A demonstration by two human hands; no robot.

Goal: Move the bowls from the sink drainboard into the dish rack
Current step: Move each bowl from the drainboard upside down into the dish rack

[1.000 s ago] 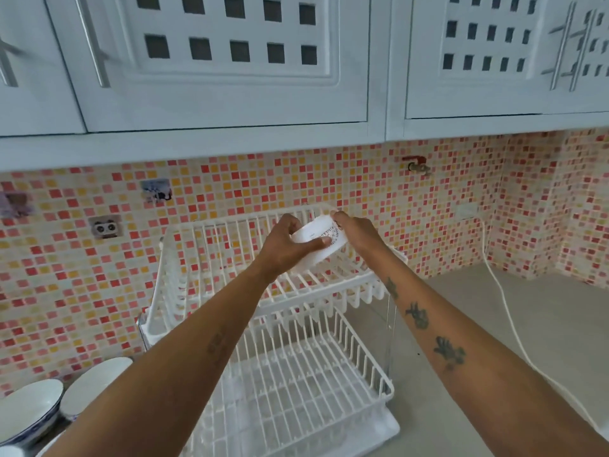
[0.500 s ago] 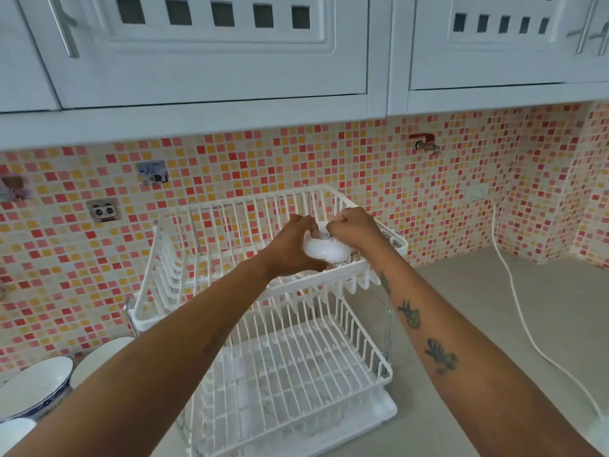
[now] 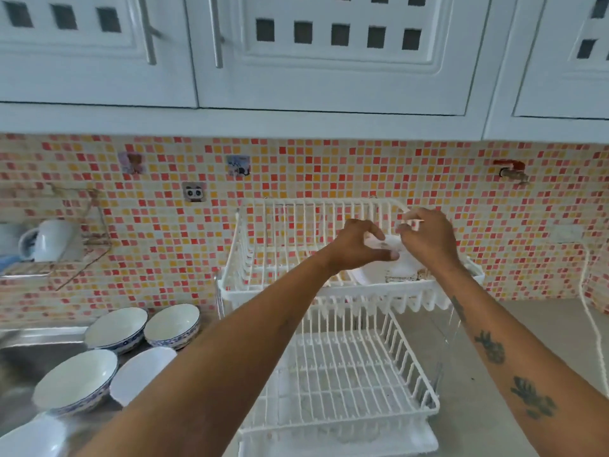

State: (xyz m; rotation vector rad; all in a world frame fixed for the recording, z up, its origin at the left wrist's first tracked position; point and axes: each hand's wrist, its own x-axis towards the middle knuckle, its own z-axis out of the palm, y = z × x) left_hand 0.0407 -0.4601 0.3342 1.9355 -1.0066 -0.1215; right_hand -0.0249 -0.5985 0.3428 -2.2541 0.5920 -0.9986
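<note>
A white two-tier dish rack (image 3: 329, 290) stands on the counter against the tiled wall. A white bowl (image 3: 400, 267) with a patterned rim lies upside down and tilted in the right part of the upper tier. My left hand (image 3: 357, 247) pinches the bowl's foot from the left. My right hand (image 3: 428, 240) hovers just above the bowl's right side, fingers loosely apart, with nothing in it. Several white bowls with blue rims sit on the steel drainboard at lower left, among them one (image 3: 115, 329), a second (image 3: 171, 324) and a third (image 3: 75, 379).
The rack's lower tier (image 3: 346, 374) holds nothing. A steel sink (image 3: 19, 354) lies at far left, under a wire wall shelf with a white mug (image 3: 49, 240). A white cable (image 3: 593, 328) hangs down at right. White cabinets (image 3: 329, 61) jut out overhead.
The bowl went from held up in both hands down into the upper tier, upside down. My right hand has let go. The view swung left, showing more bowls.
</note>
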